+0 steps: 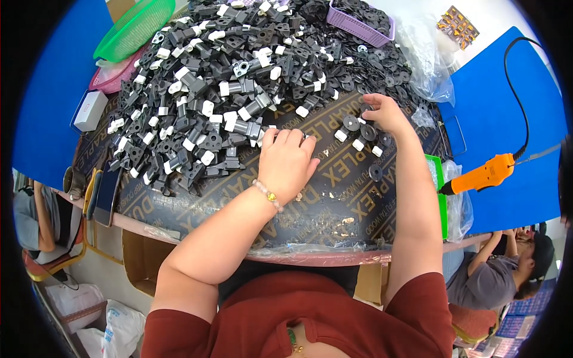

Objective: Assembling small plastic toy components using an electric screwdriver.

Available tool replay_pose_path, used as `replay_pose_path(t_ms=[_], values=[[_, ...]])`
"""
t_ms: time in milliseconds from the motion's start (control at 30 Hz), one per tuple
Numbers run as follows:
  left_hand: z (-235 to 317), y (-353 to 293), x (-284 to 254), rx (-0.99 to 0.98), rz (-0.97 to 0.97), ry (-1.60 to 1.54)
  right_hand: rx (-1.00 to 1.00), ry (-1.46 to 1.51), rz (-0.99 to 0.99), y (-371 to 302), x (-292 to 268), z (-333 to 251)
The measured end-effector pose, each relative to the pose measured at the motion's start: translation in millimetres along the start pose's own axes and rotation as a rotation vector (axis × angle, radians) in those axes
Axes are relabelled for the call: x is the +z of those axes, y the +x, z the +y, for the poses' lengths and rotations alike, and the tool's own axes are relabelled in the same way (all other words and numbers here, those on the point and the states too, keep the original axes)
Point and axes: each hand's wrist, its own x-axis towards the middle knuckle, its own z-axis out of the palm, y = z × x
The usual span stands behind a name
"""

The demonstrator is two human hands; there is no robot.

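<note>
Black discs, about five, between two hands

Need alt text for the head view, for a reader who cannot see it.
A person's left hand rests at the edge of a big pile of black-and-white plastic parts, while the right hand touches small black discs on a dark board.

Bright even overhead light — sharp centre, soft shadows (fisheye rim bent, dark).

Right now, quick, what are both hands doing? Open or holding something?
Left hand: curled, knuckles up, at the edge of the pile of black and white parts; cannot tell if it holds one.
Right hand: fingers bent onto small black discs; grip cannot be told.
</note>
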Motion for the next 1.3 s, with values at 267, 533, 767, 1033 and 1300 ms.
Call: replay_pose_path(t_ms=[267,533,767,1033,1300], values=[[-6,1,13,0.003,0.082,0.085,0.091,-0.196,0.528,71,-40,31],[-4,-2,9,0.017,0.026,0.081,0.206,-0.545,0.034,108,-35,7],[-4,0,13,0.024,0.029,0.025,0.209,-0.565,-0.191,124,-39,-27],[-2,1,14,0.047,0.018,-0.023,0.190,-0.536,-0.159,144,-38,-14],[0,3,15,0.041,0.040,-0.050,-0.013,-0.539,0.086,158,-34,37]])
